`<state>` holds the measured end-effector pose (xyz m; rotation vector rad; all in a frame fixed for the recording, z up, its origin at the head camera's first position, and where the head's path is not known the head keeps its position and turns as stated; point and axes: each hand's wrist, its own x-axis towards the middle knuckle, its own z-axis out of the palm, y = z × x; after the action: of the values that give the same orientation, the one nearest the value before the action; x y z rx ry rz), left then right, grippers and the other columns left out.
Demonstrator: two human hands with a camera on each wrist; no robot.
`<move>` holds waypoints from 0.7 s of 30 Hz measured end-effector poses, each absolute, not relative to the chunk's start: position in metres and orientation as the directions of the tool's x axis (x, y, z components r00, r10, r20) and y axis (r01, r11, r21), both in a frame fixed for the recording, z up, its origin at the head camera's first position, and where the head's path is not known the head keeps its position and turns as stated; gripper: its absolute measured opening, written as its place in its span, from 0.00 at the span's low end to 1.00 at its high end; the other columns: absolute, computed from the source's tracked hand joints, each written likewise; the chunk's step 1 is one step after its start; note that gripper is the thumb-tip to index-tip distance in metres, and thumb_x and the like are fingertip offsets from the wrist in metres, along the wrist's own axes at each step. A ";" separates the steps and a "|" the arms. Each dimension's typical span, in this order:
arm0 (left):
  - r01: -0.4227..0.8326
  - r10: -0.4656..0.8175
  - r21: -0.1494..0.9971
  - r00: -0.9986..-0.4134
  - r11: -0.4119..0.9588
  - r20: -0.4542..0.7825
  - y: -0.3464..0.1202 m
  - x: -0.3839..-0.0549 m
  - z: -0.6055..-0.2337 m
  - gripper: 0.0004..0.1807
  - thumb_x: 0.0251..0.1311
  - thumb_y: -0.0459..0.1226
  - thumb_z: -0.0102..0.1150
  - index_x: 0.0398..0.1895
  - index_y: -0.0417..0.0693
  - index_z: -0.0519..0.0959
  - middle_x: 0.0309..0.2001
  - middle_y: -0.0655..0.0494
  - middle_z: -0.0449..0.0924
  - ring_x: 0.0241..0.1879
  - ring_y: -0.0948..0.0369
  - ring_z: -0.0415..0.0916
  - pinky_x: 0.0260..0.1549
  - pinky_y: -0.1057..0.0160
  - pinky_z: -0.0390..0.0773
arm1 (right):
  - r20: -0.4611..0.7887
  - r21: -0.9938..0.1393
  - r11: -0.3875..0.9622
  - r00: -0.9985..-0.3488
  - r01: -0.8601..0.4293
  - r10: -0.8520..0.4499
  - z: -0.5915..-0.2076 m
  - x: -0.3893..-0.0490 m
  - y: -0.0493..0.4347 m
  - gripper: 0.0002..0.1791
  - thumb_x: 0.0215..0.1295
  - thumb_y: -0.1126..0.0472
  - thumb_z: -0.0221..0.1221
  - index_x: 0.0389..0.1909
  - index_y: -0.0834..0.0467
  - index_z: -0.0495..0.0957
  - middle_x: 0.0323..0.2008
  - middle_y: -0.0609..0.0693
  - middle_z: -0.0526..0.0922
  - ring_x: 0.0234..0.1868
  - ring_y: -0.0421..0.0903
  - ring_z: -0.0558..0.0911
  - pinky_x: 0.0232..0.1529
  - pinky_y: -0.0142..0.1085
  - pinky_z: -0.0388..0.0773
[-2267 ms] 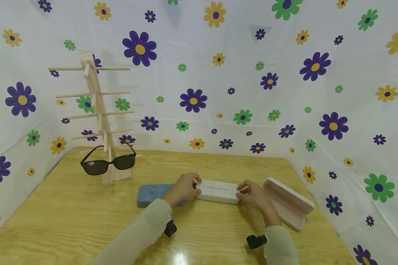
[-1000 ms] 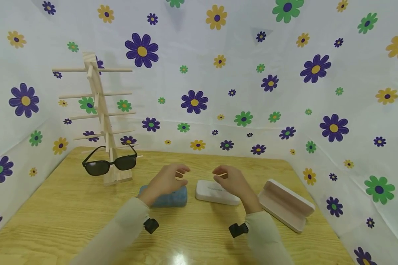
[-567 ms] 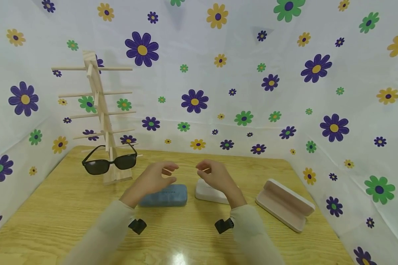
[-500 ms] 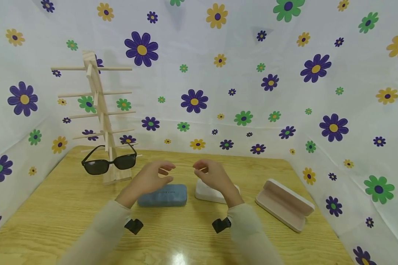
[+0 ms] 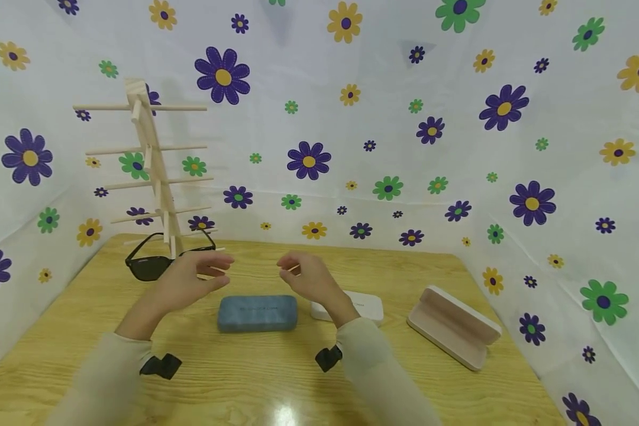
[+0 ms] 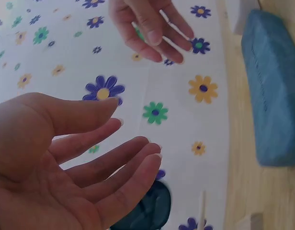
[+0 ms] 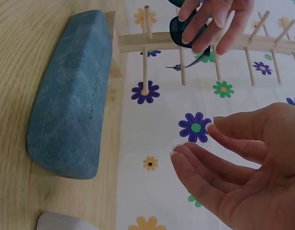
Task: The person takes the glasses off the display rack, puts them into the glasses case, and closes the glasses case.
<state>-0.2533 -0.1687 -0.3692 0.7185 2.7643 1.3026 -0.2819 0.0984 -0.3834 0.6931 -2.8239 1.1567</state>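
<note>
My left hand (image 5: 189,281) hangs in the air with relaxed fingers and holds nothing. In the head view it overlaps one lens of the black sunglasses (image 5: 150,268), which sit low on the wooden rack (image 5: 160,183). My right hand (image 5: 311,278), also relaxed and holding nothing, is raised between the blue glasses case (image 5: 257,313) and the white glasses case (image 5: 367,306). Its wrist hides part of the white case. Both of these cases lie closed on the table. In the right wrist view the blue case (image 7: 73,96) lies below and beside the right hand (image 7: 238,163).
At the right of the wooden table (image 5: 255,378) an open glasses case (image 5: 455,328) shows its pinkish lining. The rack's several pegs stick out to both sides at the back left. A flowered cloth (image 5: 383,77) hangs behind and along the sides.
Both hands earlier held the ends of the white case. They have let go, lifted, and moved left, the left hand towards the sunglasses. The cases stay in place.
</note>
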 end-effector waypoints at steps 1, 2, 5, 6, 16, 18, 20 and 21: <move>0.396 0.394 0.729 -0.900 0.558 0.187 -0.174 -0.252 -0.367 0.21 0.63 0.41 0.59 0.59 0.47 0.75 0.54 0.44 0.79 0.50 0.50 0.80 0.43 0.59 0.82 | 0.173 -0.663 0.628 -0.900 -0.407 -0.401 -0.383 -0.283 0.094 0.11 0.67 0.60 0.57 0.48 0.56 0.79 0.46 0.51 0.84 0.43 0.46 0.83 0.44 0.34 0.80; 0.390 0.387 0.729 -0.904 0.563 0.185 -0.180 -0.250 -0.365 0.21 0.63 0.42 0.59 0.59 0.47 0.75 0.54 0.44 0.79 0.50 0.50 0.79 0.43 0.60 0.82 | 0.170 -0.665 0.624 -0.897 -0.410 -0.409 -0.382 -0.284 0.090 0.11 0.67 0.60 0.56 0.48 0.55 0.79 0.47 0.51 0.84 0.44 0.46 0.83 0.44 0.34 0.80; 0.394 0.378 0.711 -0.906 0.582 0.192 -0.199 -0.246 -0.358 0.21 0.64 0.43 0.58 0.58 0.46 0.75 0.53 0.44 0.79 0.49 0.53 0.80 0.40 0.65 0.81 | 0.166 -0.674 0.605 -0.885 -0.424 -0.436 -0.378 -0.285 0.075 0.11 0.68 0.60 0.55 0.49 0.55 0.78 0.48 0.53 0.83 0.45 0.47 0.82 0.44 0.32 0.80; 0.395 0.374 0.703 -0.907 0.592 0.195 -0.205 -0.245 -0.356 0.21 0.64 0.44 0.58 0.58 0.46 0.75 0.53 0.45 0.79 0.48 0.57 0.80 0.39 0.67 0.80 | 0.165 -0.675 0.601 -0.881 -0.428 -0.443 -0.377 -0.286 0.070 0.12 0.68 0.60 0.55 0.50 0.55 0.78 0.49 0.52 0.83 0.46 0.47 0.83 0.44 0.32 0.80; 0.375 0.234 0.622 -0.925 0.688 0.299 -0.254 -0.235 -0.342 0.16 0.63 0.41 0.59 0.51 0.46 0.79 0.42 0.56 0.83 0.34 0.79 0.76 0.29 0.70 0.78 | 0.169 -0.710 0.546 -0.860 -0.445 -0.481 -0.369 -0.290 0.027 0.20 0.69 0.60 0.55 0.61 0.52 0.73 0.56 0.53 0.79 0.49 0.45 0.82 0.44 0.26 0.79; 0.307 0.140 0.598 -0.941 0.740 0.309 -0.261 -0.234 -0.341 0.16 0.63 0.44 0.59 0.49 0.47 0.80 0.41 0.55 0.83 0.32 0.80 0.74 0.26 0.69 0.76 | 0.172 -0.723 0.526 -0.855 -0.447 -0.489 -0.369 -0.290 0.021 0.21 0.68 0.60 0.55 0.62 0.52 0.71 0.57 0.54 0.78 0.50 0.45 0.82 0.45 0.26 0.79; 0.219 0.039 0.584 -0.951 0.781 0.305 -0.266 -0.234 -0.342 0.17 0.63 0.47 0.58 0.49 0.48 0.80 0.42 0.50 0.83 0.35 0.72 0.77 0.26 0.65 0.75 | 0.178 -0.734 0.508 -0.850 -0.451 -0.497 -0.369 -0.289 0.014 0.23 0.68 0.60 0.55 0.64 0.52 0.70 0.59 0.54 0.77 0.50 0.46 0.82 0.45 0.26 0.79; 0.189 0.005 0.581 -0.953 0.791 0.303 -0.267 -0.235 -0.343 0.18 0.64 0.47 0.57 0.51 0.47 0.79 0.44 0.46 0.83 0.37 0.65 0.79 0.27 0.61 0.76 | 0.179 -0.737 0.504 -0.849 -0.451 -0.497 -0.369 -0.289 0.011 0.24 0.68 0.60 0.55 0.65 0.52 0.69 0.60 0.54 0.76 0.51 0.46 0.82 0.46 0.25 0.78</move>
<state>-0.2350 -0.2672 -0.3427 0.1794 3.2429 1.1051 -0.2888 0.0107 -0.3688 0.8747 -2.7723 1.3313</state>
